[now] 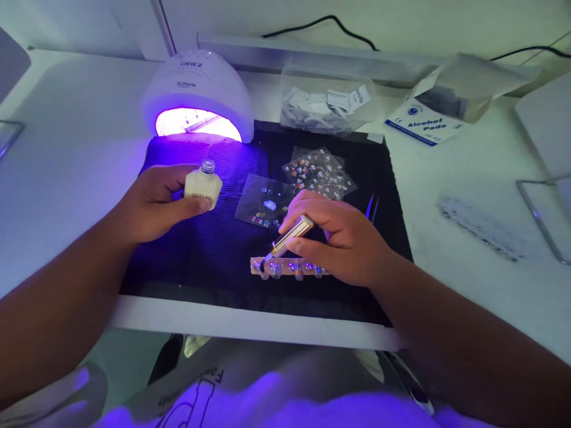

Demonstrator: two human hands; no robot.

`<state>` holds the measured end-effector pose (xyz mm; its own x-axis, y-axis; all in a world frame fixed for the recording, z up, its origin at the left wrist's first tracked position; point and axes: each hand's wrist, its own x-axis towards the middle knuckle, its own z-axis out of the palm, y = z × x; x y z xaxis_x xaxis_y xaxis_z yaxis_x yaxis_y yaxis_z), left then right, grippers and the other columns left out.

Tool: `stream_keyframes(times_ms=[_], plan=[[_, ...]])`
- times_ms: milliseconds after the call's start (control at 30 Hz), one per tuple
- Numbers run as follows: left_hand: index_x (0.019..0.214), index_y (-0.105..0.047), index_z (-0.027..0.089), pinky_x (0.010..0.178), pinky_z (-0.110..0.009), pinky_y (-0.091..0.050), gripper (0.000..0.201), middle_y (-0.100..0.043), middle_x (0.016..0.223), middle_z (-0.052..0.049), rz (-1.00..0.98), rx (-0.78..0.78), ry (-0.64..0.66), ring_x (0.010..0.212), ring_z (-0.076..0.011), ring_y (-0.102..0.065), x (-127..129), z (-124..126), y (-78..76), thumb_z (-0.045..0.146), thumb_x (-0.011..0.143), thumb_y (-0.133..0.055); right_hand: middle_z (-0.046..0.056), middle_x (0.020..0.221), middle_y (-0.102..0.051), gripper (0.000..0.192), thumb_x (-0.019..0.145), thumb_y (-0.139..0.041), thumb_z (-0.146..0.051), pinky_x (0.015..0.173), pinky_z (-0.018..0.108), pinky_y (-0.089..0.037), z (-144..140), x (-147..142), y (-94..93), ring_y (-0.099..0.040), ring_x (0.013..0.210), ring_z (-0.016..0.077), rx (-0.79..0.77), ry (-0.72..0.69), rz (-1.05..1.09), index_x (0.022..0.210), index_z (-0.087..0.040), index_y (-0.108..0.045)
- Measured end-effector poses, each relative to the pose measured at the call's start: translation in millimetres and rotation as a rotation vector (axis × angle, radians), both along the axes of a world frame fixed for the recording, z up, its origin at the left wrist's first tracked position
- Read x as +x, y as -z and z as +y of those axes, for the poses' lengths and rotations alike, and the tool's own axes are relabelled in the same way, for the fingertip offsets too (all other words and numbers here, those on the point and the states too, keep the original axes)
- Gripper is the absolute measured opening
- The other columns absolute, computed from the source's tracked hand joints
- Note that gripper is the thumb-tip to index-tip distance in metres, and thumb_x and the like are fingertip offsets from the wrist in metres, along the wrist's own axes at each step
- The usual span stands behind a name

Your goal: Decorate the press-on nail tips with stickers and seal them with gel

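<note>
My left hand (pixel 163 202) is closed round an uncapped cream nail polish bottle (pixel 203 189), held up over the left part of the black cloth. Between the fingers of my right hand (pixel 339 235) is a gold nail polish brush cap (pixel 292 236), tilted down to the left. Its brush tip is at the left end of a strip of decorated false nails (pixel 285 267); whether it touches a nail I cannot tell. My right hand hides the strip's right end. Clear sticker sheets (pixel 263 202) lie just beyond, with more patterned sheets (pixel 321 172) behind them.
A lit nail lamp (pixel 200 89) stands at the back left. Behind the cloth (pixel 178 267) are a clear tub (pixel 325 101) of packets and an open alcohol pads box (pixel 437 113). Tweezers (pixel 372 208) lie right of my right hand; a clear strip (pixel 482 229) rests farther right.
</note>
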<state>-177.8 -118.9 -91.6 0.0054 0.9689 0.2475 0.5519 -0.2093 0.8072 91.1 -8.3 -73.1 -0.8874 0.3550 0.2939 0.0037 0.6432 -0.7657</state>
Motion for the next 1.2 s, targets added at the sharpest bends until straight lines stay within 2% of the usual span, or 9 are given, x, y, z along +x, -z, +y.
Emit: stream_keyframes(times_ms=[133,267,400,500,600,733,967,1067,1200], plan=[[0.083,-0.065,0.015,0.063,-0.026,-0.045,0.037,-0.062,0.076,0.002,-0.003,-0.005,-0.006,0.069,-0.0115,-0.055,0.4,-0.7,-1.0,0.053,0.088,-0.066,0.0,0.075,-0.066,0.005,0.086,-0.062,-0.022,0.072,0.033,-0.049,0.9,2.4,-0.4,-0.059,0.074,0.0162,-0.046,0.059,-0.016,0.082,-0.022,-0.065],[0.083,-0.066,0.016,0.063,-0.026,-0.045,0.038,-0.062,0.076,0.003,-0.011,-0.001,0.0,0.068,-0.011,-0.055,0.1,-1.1,-1.1,0.053,0.087,-0.066,0.0,0.076,-0.064,0.005,0.085,-0.062,-0.022,0.067,0.031,-0.047,0.4,5.1,-3.8,-0.059,0.071,0.0152,-0.166,0.004,-0.013,0.081,-0.024,-0.065],[0.082,-0.066,0.016,0.063,-0.026,-0.045,0.03,-0.062,0.075,0.003,-0.015,-0.006,-0.002,0.067,-0.0111,-0.054,0.2,-1.0,-0.5,0.046,0.087,-0.068,0.0,0.073,-0.064,0.008,0.086,-0.062,-0.021,0.067,0.029,-0.046,-0.4,1.5,-2.4,-0.058,0.072,0.0146,-0.077,-0.052,-0.012,0.078,-0.021,-0.064],[0.082,-0.066,0.016,0.062,-0.026,-0.045,0.026,-0.062,0.074,0.003,-0.018,-0.007,-0.008,0.066,-0.0114,-0.053,1.2,-0.8,-1.4,0.042,0.087,-0.068,0.0,0.072,-0.065,0.009,0.086,-0.06,-0.021,0.068,0.029,-0.046,0.4,0.0,-1.0,-0.058,0.073,0.015,-0.017,-0.023,-0.025,0.077,-0.02,-0.063],[0.082,-0.067,0.017,0.063,-0.027,-0.046,0.025,-0.063,0.075,0.003,-0.022,0.0,-0.01,0.068,-0.012,-0.054,2.0,-0.7,-2.6,0.041,0.087,-0.067,0.001,0.075,-0.064,0.008,0.085,-0.06,-0.021,0.067,0.029,-0.046,1.2,1.7,-2.4,-0.058,0.071,0.0147,-0.056,0.01,-0.046,0.077,-0.02,-0.064],[0.08,-0.066,0.017,0.062,-0.026,-0.045,0.025,-0.062,0.074,0.004,-0.028,0.013,-0.001,0.066,-0.0113,-0.054,1.7,-0.4,-1.7,0.041,0.087,-0.068,0.0,0.076,-0.065,0.008,0.084,-0.06,-0.022,0.067,0.029,-0.046,0.7,3.4,-4.8,-0.058,0.071,0.0145,-0.134,-0.013,-0.036,0.077,-0.022,-0.063],[0.082,-0.066,0.018,0.063,-0.025,-0.045,0.024,-0.063,0.076,0.005,-0.035,0.012,-0.001,0.067,-0.0107,-0.055,0.9,-1.3,0.5,0.041,0.087,-0.068,0.001,0.072,-0.065,0.01,0.083,-0.06,-0.02,0.068,0.03,-0.046,0.9,1.7,-3.2,-0.059,0.072,0.0153,-0.025,0.057,-0.077,0.075,-0.02,-0.065],[0.083,-0.066,0.017,0.064,-0.026,-0.046,0.023,-0.063,0.076,0.004,-0.027,-0.007,0.0,0.069,-0.0112,-0.055,1.0,-1.4,-1.1,0.04,0.087,-0.068,0.0,0.072,-0.065,0.011,0.083,-0.059,-0.02,0.068,0.03,-0.045,0.2,2.4,-4.6,-0.059,0.071,0.0155,-0.059,0.096,-0.076,0.075,-0.021,-0.066],[0.084,-0.066,0.018,0.065,-0.027,-0.046,0.021,-0.064,0.077,0.003,-0.017,-0.017,0.002,0.069,-0.0121,-0.056,0.7,-1.1,-2.6,0.039,0.087,-0.068,0.0,0.075,-0.065,0.009,0.082,-0.06,-0.022,0.064,0.03,-0.045,-1.0,2.6,-5.4,-0.059,0.068,0.0146,-0.12,0.076,-0.087,0.074,-0.022,-0.065]])
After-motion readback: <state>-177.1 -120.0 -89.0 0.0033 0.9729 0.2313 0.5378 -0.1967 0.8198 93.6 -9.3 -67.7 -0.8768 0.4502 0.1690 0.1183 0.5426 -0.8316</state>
